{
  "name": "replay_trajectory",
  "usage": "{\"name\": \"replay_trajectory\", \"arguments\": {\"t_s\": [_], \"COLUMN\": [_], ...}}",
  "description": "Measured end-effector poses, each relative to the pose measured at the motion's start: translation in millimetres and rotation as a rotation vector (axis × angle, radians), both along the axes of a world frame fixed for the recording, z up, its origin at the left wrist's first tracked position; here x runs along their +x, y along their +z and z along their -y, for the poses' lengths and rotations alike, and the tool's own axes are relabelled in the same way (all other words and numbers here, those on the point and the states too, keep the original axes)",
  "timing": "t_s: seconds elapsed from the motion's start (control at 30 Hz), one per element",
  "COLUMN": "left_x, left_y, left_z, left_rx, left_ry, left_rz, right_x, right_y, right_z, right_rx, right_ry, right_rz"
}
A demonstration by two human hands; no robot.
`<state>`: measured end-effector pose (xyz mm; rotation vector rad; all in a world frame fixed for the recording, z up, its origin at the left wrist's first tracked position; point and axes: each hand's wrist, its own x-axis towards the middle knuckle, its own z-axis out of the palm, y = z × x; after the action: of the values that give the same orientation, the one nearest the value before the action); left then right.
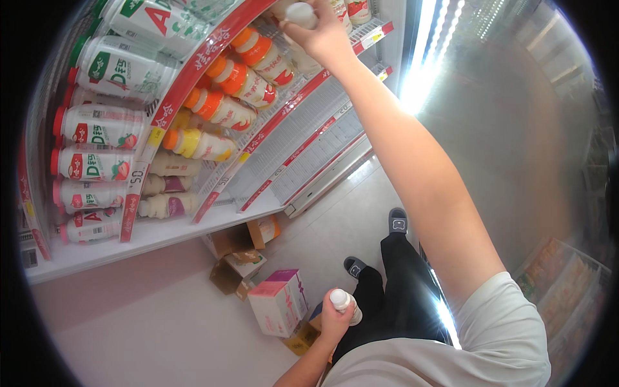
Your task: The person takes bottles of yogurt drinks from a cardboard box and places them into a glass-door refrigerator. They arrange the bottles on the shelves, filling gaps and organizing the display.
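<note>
My left hand [337, 314] is closed around a small white-capped bottle [341, 301], held upright low in front of my body. At the upper edge of the view, my right hand [325, 37] reaches into a shelf of the drinks cooler, its fingers around another white-capped bottle [301, 15]. The palm and the neighbouring goods partly hide that bottle's body. Left of the right hand, orange-capped bottles [244, 82] stand in a row on the same shelf. Nearer along it are a yellow-labelled bottle [200, 144] and cream bottles with purple labels [169, 205].
The upper shelf carries red-capped [99, 125] and green-capped bottles [125, 65]. Red price rails [285, 109] edge the shelves. Opened cardboard boxes [237, 268] and a white-and-pink carton [278, 309] lie on the floor near my feet. Beside my right arm is a glass door [508, 111].
</note>
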<state>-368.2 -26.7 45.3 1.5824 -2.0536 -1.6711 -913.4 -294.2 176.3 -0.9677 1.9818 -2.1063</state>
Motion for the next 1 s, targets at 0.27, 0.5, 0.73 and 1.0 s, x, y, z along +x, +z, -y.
{"name": "replay_trajectory", "arguments": {"t_s": [0.27,0.5,0.73,1.0], "left_x": [-31,-57,-77,-76], "left_y": [-3,-17,-19,-30], "left_z": [5,7,14,20], "left_rx": [-0.024,0.007,0.020,0.021], "left_ry": [-0.045,-0.115,-0.100,-0.149], "left_rz": [0.061,0.053,0.031,0.053], "right_x": [9,23,5,10], "right_y": [-17,-36,-64,-96], "right_z": [46,39,-1,-14], "right_rx": [0.136,-0.024,-0.362,-0.454], "right_ry": [-0.072,-0.169,-0.289,-0.188], "right_rz": [-0.052,-0.110,0.114,0.246]}}
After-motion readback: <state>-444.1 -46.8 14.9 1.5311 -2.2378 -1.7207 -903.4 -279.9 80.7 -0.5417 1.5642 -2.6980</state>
